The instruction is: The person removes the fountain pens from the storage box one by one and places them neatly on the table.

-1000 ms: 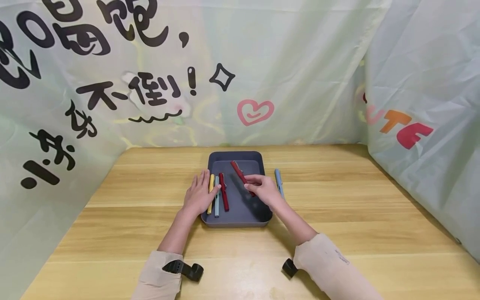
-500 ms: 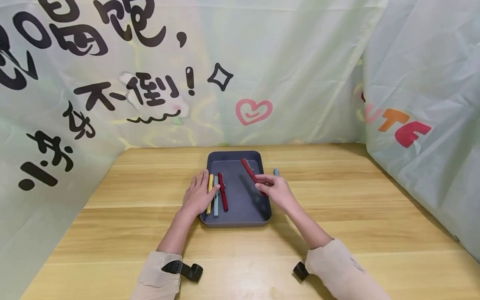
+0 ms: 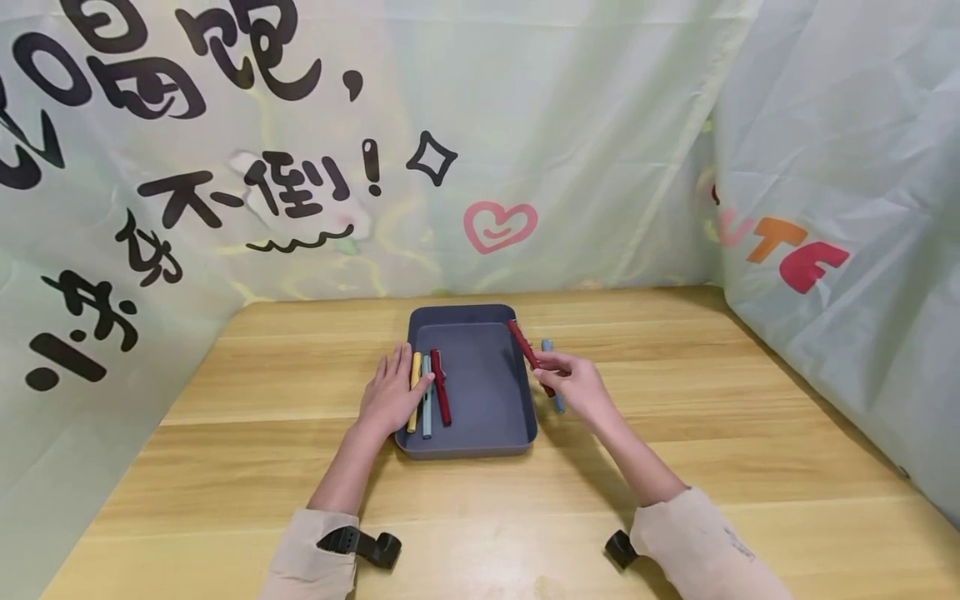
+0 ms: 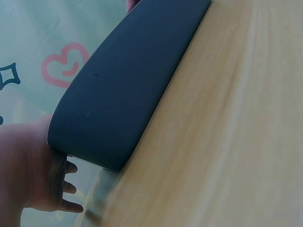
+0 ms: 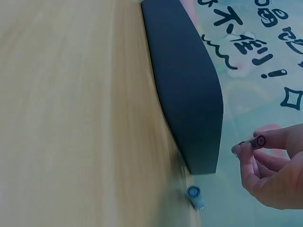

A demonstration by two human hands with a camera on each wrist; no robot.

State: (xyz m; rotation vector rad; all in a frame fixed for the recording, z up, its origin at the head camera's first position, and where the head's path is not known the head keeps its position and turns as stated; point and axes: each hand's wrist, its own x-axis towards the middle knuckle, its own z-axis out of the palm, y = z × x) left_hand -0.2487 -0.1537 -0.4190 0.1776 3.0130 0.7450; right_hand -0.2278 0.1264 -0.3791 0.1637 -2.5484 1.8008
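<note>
A dark grey tray (image 3: 487, 367) lies on the wooden table. My left hand (image 3: 386, 400) rests along its left wall with straight fingers, the thumb reaching over the rim. Beside that thumb, a yellow pen (image 3: 412, 417), a light blue pen (image 3: 427, 421) and a dark red pen (image 3: 441, 392) lie side by side in the tray. Over the tray's right edge, my right hand (image 3: 581, 390) pinches another red pen (image 3: 522, 340), tilted, its end (image 5: 261, 141) showing in the right wrist view. Under it, a blue pen (image 3: 547, 345) lies on the table outside the tray, partly covered.
The wooden table (image 3: 690, 375) extends on both sides of the tray and in front of it. A printed cloth (image 3: 600, 150) hangs behind the table and along its sides. Both wrists carry black camera mounts (image 3: 384, 550).
My right hand has carried the red pen rightward, from over the tray's middle to its right edge. The left hand keeps its place on the tray. The head view has shifted slightly.
</note>
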